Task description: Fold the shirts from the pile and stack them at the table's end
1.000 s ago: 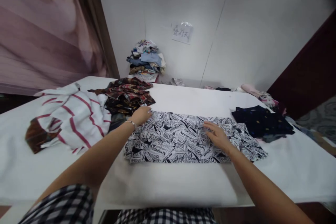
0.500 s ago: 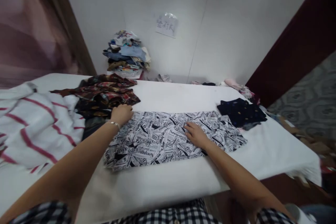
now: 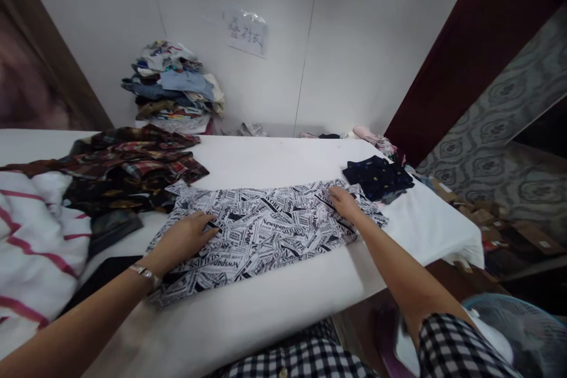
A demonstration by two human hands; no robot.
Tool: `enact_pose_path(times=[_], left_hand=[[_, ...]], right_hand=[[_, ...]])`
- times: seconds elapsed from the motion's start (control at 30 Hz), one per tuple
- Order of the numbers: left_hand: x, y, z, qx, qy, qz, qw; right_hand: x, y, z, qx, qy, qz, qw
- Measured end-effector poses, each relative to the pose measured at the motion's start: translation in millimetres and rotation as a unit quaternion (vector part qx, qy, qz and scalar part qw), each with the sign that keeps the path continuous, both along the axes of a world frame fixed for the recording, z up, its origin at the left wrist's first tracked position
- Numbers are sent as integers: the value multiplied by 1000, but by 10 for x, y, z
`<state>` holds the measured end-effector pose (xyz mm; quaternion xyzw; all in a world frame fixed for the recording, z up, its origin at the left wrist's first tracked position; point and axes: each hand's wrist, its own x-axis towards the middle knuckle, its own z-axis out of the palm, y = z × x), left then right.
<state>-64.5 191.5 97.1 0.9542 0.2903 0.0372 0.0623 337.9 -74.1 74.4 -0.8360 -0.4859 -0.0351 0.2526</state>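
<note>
A garment printed in black-and-white newspaper lettering (image 3: 266,218) lies spread lengthwise across the white table, its right end loosely bunched. My left hand (image 3: 188,239) rests palm down on its left part, thumb and fingers apart and stretched over the cloth. My right hand (image 3: 344,204) touches the upper right part of the same garment, with its fingers laid on the fabric. Just beyond the right end sits a folded dark navy garment with small spots (image 3: 376,177).
On the left lie dark plaid clothes (image 3: 137,153) and a white cloth with red stripes (image 3: 35,242). A tall clothes pile (image 3: 177,85) stands by the wall under a handwritten sign (image 3: 248,35). The white table (image 3: 266,159) ends at right, near cardboard boxes (image 3: 531,236) and a blue-rimmed basket (image 3: 518,319).
My left hand has moved from the garment's far left corner down and inward onto its left part. My right hand has shifted toward the garment's upper right. The view has turned right.
</note>
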Motion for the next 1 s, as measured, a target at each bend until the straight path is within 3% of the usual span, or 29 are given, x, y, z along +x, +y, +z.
enact_pose_path(times=[0.17,0.33,0.5,0.6,0.7,0.83,1.0], left_hand=[[198,22,137,40,-39,-26,998],[380,125,110,73,31,-11,997],[309,289,41,96,68,39,992],[228,409,-4,101,37,53,993],[218,467,-52,114,-47,18,992],[343,422,-148,130,-116,-38,984],[486,425,-370,167,-17,-36,985]], right_hand=[[23,159,-96,-80,-42,-14,996],[-5,222,-160,-96,-55,-12,994],[-32,236,-239,-101,-21,5,995],[66,148,-178,-53,-1,-4,999],[274,-75,0,-7,-13,-97,995],[488,-398,210,-69,3,-263,962],[447,-461,181,-129,3,-309,942]])
